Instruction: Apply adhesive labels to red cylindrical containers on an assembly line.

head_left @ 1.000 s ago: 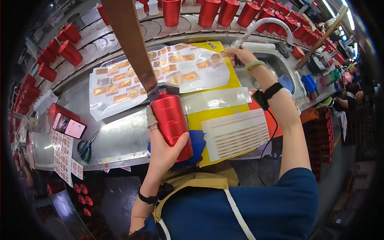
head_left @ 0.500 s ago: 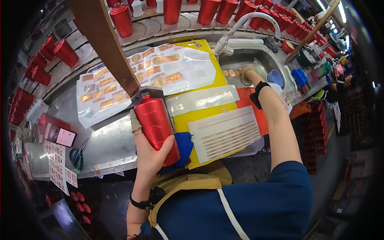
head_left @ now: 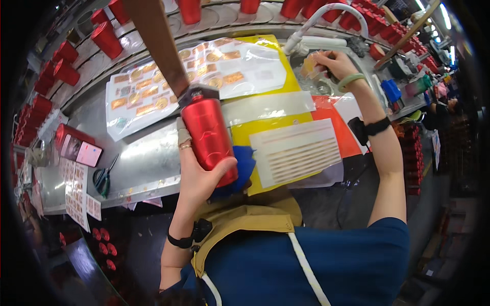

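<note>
My left hand [head_left: 200,176] is wrapped round a shiny red metal canister [head_left: 208,131], its thumb on the near end and a fingertip cover on one finger. The canister's far end sits against a dark block [head_left: 196,94] at the foot of a wooden post. A blue cloth [head_left: 244,167] lies by the near end. My right hand [head_left: 339,65], with a green bangle at the wrist, is raised over the sink [head_left: 363,66]. It pinches a small clear decal [head_left: 308,66] with gold print between thumb and fingers.
Sheets of gold decals [head_left: 255,60] lie on a yellow board [head_left: 245,135], beside a striped white sheet [head_left: 296,153]. A white faucet [head_left: 326,11] arches over the sink. Scissors [head_left: 103,178] and a phone [head_left: 81,151] lie at left. Red canisters [head_left: 107,40] line the curved conveyor.
My right hand has come up out of the sink with a gold decal in its fingers. The left hand keeps its hold on the canister while the whole view has shifted slightly.
</note>
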`<control>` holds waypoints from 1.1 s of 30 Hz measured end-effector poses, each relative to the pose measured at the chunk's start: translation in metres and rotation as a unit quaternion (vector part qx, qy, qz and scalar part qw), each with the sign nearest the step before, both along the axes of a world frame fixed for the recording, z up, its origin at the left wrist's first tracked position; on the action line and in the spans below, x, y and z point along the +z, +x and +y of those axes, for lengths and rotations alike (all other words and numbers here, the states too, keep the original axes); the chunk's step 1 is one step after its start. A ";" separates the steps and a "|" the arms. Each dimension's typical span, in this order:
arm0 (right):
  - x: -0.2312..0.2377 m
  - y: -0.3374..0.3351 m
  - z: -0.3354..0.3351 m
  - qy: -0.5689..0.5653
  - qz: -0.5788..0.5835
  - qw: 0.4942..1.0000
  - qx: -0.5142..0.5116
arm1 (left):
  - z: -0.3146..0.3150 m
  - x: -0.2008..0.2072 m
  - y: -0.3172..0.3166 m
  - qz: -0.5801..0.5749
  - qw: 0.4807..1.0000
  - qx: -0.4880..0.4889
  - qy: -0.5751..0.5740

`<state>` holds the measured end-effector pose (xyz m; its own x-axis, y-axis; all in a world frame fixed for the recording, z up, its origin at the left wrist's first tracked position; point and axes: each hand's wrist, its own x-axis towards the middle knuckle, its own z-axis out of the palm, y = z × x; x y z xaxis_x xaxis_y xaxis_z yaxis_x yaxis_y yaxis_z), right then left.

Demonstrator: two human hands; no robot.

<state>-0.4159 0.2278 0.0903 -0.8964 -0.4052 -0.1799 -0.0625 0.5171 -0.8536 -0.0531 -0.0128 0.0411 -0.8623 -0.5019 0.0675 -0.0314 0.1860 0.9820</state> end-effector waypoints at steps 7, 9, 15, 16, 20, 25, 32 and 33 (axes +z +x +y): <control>0.036 0.095 -0.030 -0.080 0.040 0.989 0.118 | 0.000 -0.020 0.032 -0.004 0.987 -0.019 -0.158; 0.034 0.117 -0.039 -0.097 0.016 0.984 0.146 | 0.001 -0.026 0.033 -0.008 0.994 -0.011 -0.108; 0.037 0.174 -0.058 -0.166 -0.029 0.964 0.206 | -0.003 -0.017 0.037 -0.026 0.990 -0.028 -0.134; 0.039 0.180 -0.061 -0.163 -0.028 0.965 0.203 | -0.005 -0.005 0.037 0.003 0.981 -0.034 -0.190; 0.070 0.213 -0.074 -0.204 -0.081 0.948 0.230 | -0.022 0.029 0.025 0.121 0.964 -0.053 -0.231; 0.079 0.228 -0.077 -0.257 -0.124 0.930 0.232 | -0.011 0.041 0.005 0.129 0.949 -0.187 0.219; 0.047 0.222 -0.068 -0.229 -0.048 0.949 0.211 | -0.037 0.049 0.018 0.049 0.976 -0.157 0.146; 0.046 0.224 -0.068 -0.209 -0.040 0.955 0.207 | -0.037 0.050 0.018 0.045 0.979 -0.138 0.145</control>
